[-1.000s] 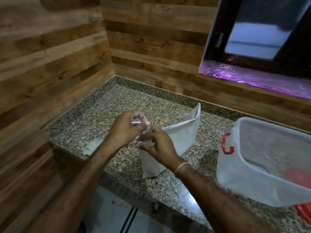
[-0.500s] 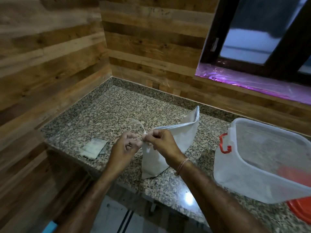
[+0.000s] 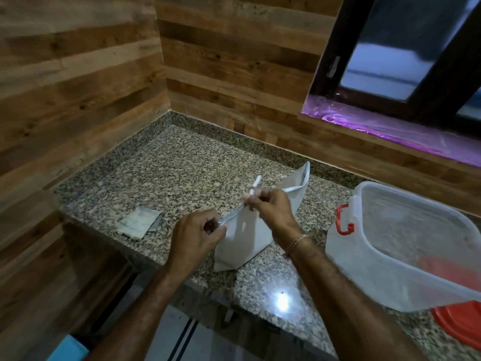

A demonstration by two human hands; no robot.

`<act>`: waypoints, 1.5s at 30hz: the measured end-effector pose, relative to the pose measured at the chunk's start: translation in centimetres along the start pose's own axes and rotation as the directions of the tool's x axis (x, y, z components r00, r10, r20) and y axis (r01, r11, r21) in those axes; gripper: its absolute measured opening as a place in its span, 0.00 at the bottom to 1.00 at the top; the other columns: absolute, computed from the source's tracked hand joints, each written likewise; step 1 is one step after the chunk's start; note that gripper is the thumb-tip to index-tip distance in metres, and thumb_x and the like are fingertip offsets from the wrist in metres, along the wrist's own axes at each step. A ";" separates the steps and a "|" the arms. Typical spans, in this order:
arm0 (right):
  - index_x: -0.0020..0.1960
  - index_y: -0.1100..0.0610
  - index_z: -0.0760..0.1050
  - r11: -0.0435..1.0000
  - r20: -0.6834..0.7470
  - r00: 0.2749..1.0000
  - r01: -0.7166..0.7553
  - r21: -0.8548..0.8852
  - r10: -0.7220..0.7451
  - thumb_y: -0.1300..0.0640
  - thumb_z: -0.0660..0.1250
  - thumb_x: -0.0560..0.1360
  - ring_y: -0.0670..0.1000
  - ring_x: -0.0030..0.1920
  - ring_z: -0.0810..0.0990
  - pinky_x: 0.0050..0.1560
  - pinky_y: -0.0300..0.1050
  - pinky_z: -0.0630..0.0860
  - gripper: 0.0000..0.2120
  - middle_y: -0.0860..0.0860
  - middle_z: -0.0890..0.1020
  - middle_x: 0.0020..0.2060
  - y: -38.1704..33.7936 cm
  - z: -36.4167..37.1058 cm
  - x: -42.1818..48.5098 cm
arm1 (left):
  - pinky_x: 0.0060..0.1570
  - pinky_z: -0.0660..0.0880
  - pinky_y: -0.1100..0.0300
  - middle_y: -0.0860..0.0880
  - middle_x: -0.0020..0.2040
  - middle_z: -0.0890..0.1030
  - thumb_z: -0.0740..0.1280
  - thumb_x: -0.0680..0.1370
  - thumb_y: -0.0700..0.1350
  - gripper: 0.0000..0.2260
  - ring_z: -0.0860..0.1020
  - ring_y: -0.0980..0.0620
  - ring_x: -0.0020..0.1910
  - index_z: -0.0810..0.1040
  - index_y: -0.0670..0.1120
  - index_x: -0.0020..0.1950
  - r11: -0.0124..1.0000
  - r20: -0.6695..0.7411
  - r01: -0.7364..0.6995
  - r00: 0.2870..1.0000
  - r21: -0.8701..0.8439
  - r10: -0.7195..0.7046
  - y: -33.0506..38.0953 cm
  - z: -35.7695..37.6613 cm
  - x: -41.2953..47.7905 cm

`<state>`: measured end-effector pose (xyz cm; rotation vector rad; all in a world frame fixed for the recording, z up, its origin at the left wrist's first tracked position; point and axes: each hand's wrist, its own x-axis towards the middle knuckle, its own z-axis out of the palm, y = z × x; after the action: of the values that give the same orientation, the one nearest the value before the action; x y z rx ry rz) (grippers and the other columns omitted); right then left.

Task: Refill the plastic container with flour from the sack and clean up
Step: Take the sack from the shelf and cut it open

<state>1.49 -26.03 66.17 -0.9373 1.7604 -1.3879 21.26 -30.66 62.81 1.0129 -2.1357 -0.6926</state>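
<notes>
So the flour sack [image 3: 242, 241] is a plain pale grey-white bag standing upright on the granite counter [image 3: 166, 173], close to the front edge, no print that I can make out on the side facing the camera. Its top is folded flat into a seam, with one corner sticking up at the far right end. Left hand [image 3: 194, 243] is closed, pinching the near end of that seam; right hand [image 3: 273, 208] is pinched shut too, gripping the seam a bit further along, with a thin white strip [image 3: 256, 183] poking up above its fingers. Just beside the sack on the right sits the clear plastic container [image 3: 406, 246], open top, red latch [image 3: 343, 222] on the near end, and it looks basically empty. A red lid [image 3: 460, 324] peeks out from under its near right corner. Left of the sack there's a small flat packet [image 3: 139, 222] near the counter's front edge. Everything behind and left of the sack, toward the wood-panelled corner, is bare stone.
</notes>
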 end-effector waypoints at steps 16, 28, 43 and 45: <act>0.38 0.61 0.83 0.996 -0.097 0.995 0.017 -0.083 -0.025 0.53 0.77 0.76 0.58 0.37 0.85 0.46 0.58 0.84 0.14 0.59 0.86 0.37 1.2 -5.5 4.8 | 0.37 0.64 0.60 0.54 0.42 0.83 0.64 0.80 0.64 0.16 0.75 0.55 0.38 0.81 0.54 0.49 0.686 0.307 -0.231 0.952 0.690 0.011 6.6 4.1 8.3; 0.36 0.60 0.82 0.990 -0.078 0.997 0.009 -0.142 -0.020 0.52 0.77 0.75 0.50 0.36 0.83 0.43 0.52 0.83 0.13 0.56 0.87 0.35 0.9 -8.0 9.0 | 0.38 0.64 0.58 0.53 0.45 0.84 0.64 0.79 0.67 0.18 0.83 0.50 0.46 0.79 0.53 0.50 0.664 0.300 -0.199 0.953 0.721 -0.041 8.3 6.2 11.5; 0.46 0.55 0.74 0.893 -0.079 0.930 -0.320 0.316 0.360 0.56 0.67 0.84 0.46 0.29 0.75 0.28 0.37 0.63 0.08 0.51 0.80 0.37 1.7 -13.3 13.6 | 0.30 0.61 0.58 0.52 0.32 0.76 0.71 0.77 0.61 0.18 0.75 0.55 0.33 0.72 0.50 0.38 0.784 0.177 -0.032 0.979 0.619 -0.100 4.9 2.5 6.6; 0.46 0.52 0.74 0.877 -0.024 0.927 -0.346 0.332 0.375 0.54 0.65 0.85 0.44 0.29 0.77 0.26 0.36 0.65 0.08 0.50 0.82 0.40 2.0 -13.2 13.4 | 0.29 0.61 0.58 0.50 0.30 0.73 0.72 0.75 0.61 0.21 0.74 0.56 0.31 0.68 0.48 0.36 0.819 0.149 0.040 0.977 0.572 -0.152 3.0 0.6 4.7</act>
<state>-16.71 -31.01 65.52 -0.3517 1.6017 -1.4231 17.22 -32.65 66.06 1.4193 -2.5461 -0.1837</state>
